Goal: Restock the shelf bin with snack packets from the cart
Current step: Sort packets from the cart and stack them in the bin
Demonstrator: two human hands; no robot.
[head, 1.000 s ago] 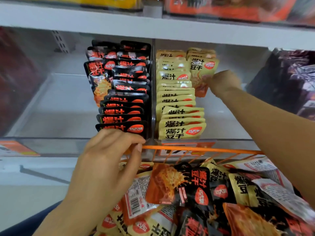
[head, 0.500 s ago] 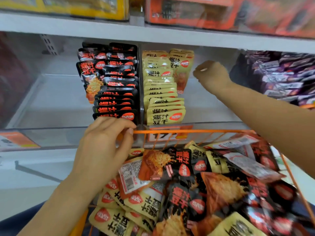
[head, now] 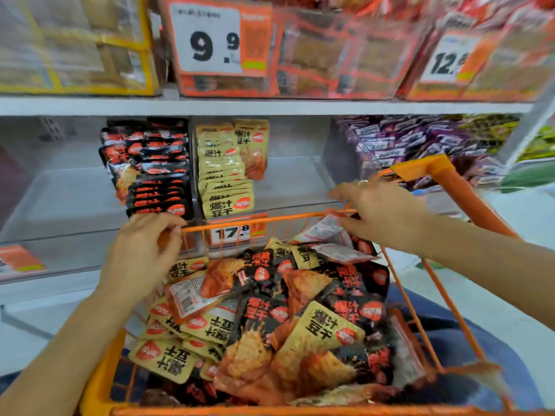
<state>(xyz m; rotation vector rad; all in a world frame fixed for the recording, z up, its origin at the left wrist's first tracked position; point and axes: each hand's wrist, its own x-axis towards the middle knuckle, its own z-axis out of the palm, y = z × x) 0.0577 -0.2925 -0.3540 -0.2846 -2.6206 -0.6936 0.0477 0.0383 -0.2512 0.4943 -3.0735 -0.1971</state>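
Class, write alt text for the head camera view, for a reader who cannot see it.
A person's left hand grips the front rim of an orange cart heaped with snack packets, while the right hand reaches over the pile. Behind, a shelf bin holds rows of black packets and yellow packets.

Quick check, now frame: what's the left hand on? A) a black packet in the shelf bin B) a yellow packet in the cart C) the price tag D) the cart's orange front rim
D: the left hand has its fingers curled over the orange front rim of the cart, holding no packet.
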